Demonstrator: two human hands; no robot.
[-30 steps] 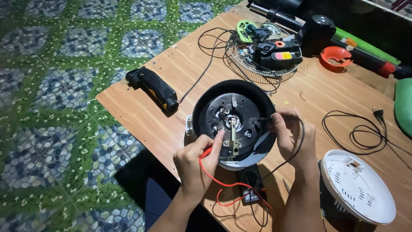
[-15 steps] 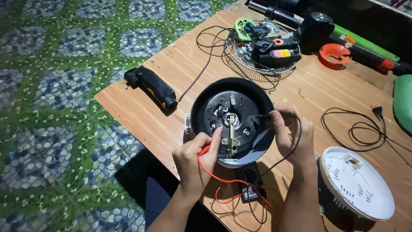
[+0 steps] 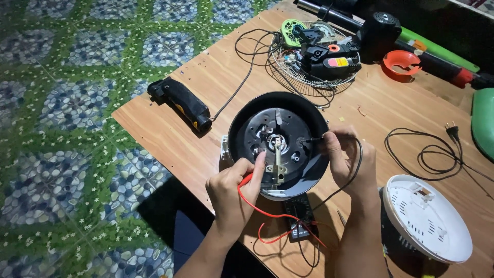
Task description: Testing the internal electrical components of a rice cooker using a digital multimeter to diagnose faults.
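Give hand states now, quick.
Left hand: closed, pinching the red probe lead.
Right hand: closed, pinching the black probe lead.

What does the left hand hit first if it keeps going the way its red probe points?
Likely the metal strip at the middle of the black base: the left hand aims its red probe up-right at it. Depth unclear.
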